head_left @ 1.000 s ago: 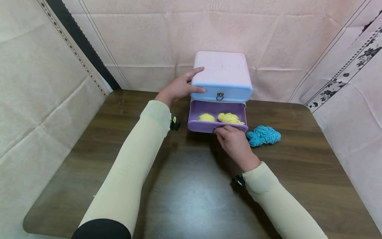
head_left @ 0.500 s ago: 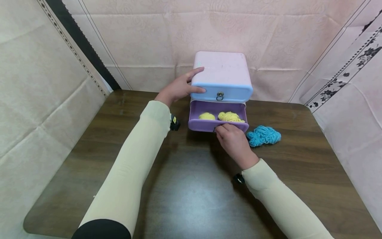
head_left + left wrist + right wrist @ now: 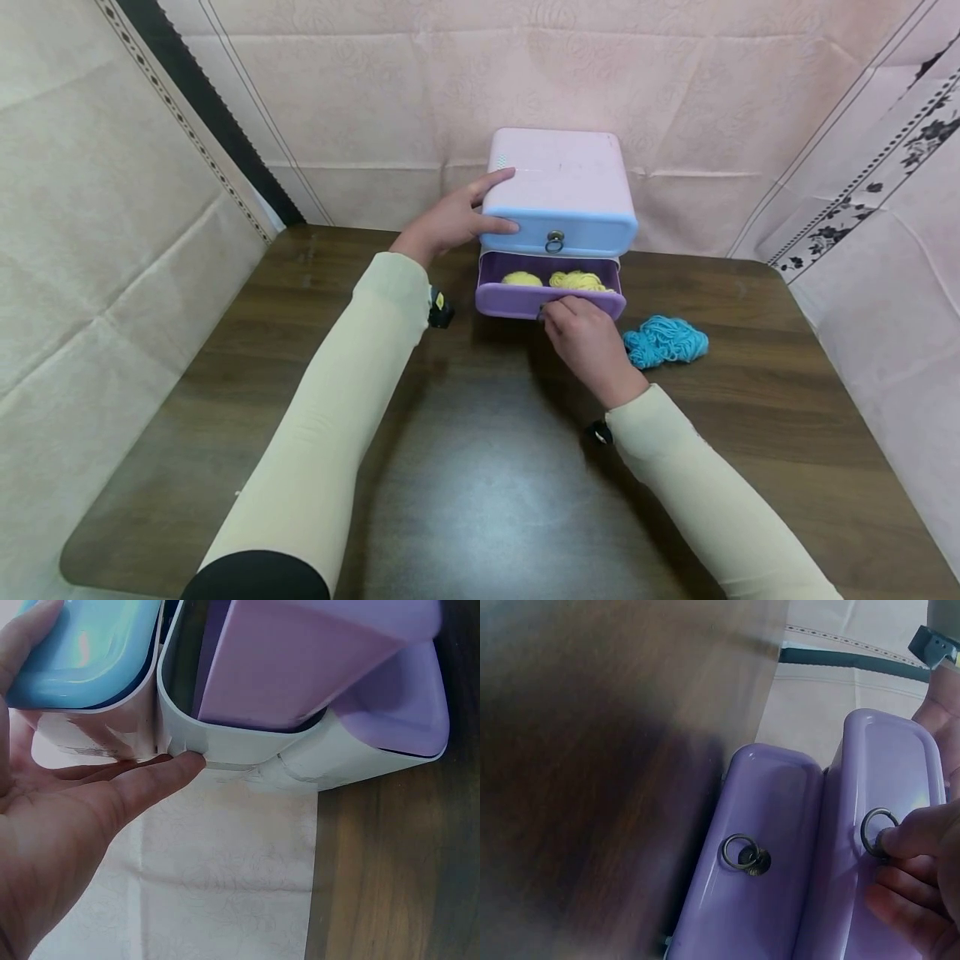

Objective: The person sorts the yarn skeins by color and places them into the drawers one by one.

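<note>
A small drawer cabinet with a pale pink top (image 3: 558, 171) stands at the back of the table. Its middle purple drawer (image 3: 506, 300) is partly pulled out, with a yellow ball (image 3: 521, 278) and a yellow yarn bundle (image 3: 576, 281) inside. My right hand (image 3: 590, 346) pinches that drawer's metal ring pull (image 3: 865, 831) between thumb and fingers. My left hand (image 3: 448, 221) rests on the cabinet's left side, fingers extended, thumb across the blue top drawer (image 3: 592, 235). In the left wrist view, one fingertip touches the white casing (image 3: 225, 742).
A bundle of blue yarn (image 3: 666, 340) lies on the wooden table (image 3: 480, 467), right of the cabinet. Below the pulled-out drawer, another purple drawer (image 3: 769, 795) with its own ring shows in the right wrist view. A cloth-covered wall (image 3: 360, 108) rises close behind.
The purple drawer has slid partway back into the cabinet, my right hand moving with it on the ring. Less of the yellow yarn shows. My left hand has stayed in place.
</note>
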### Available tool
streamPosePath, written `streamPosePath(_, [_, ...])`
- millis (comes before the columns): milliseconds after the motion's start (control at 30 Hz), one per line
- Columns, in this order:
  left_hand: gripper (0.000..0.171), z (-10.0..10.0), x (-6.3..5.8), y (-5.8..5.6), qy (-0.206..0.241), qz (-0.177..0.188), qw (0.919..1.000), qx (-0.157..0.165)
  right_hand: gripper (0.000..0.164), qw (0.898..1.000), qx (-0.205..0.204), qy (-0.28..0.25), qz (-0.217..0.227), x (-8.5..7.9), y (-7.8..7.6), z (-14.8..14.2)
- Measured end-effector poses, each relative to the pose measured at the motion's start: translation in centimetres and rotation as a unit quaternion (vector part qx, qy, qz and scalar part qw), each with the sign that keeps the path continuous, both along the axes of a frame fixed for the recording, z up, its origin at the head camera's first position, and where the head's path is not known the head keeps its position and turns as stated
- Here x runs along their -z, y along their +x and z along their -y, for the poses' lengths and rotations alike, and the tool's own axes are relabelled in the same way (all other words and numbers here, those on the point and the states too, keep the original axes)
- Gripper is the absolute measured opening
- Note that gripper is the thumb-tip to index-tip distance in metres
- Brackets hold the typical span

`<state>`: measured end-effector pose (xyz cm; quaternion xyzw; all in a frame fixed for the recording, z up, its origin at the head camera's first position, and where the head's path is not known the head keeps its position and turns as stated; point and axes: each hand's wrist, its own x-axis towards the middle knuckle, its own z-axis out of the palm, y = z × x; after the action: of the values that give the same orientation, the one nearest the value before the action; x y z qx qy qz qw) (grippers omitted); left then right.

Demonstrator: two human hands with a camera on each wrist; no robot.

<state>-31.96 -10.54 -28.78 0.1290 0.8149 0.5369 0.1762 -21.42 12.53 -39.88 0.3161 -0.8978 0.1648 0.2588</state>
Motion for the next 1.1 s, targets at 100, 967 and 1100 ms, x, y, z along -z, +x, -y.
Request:
streamPosePath(100, [0.086, 0.0, -0.2, 0.2, 0.004, 0.003, 1.0, 0.003, 0.02, 1.0, 0.007, 0.0, 0.006, 0.0, -0.5, 0.0])
streamPosePath(967, [0.088, 0.0, 0.1, 0.0, 0.011, -0.002, 0.9999, 0.009, 0.008, 0.998, 0.032, -0.056, 0.021, -0.1, -4.7, 0.6])
streamPosePath(1100, [0.089, 0.1, 1.0, -1.0, 0.02, -0.007, 0.9998, 0.006, 0.008, 0.997, 0.035, -0.059, 0.021, 0.0, -5.2, 0.7])
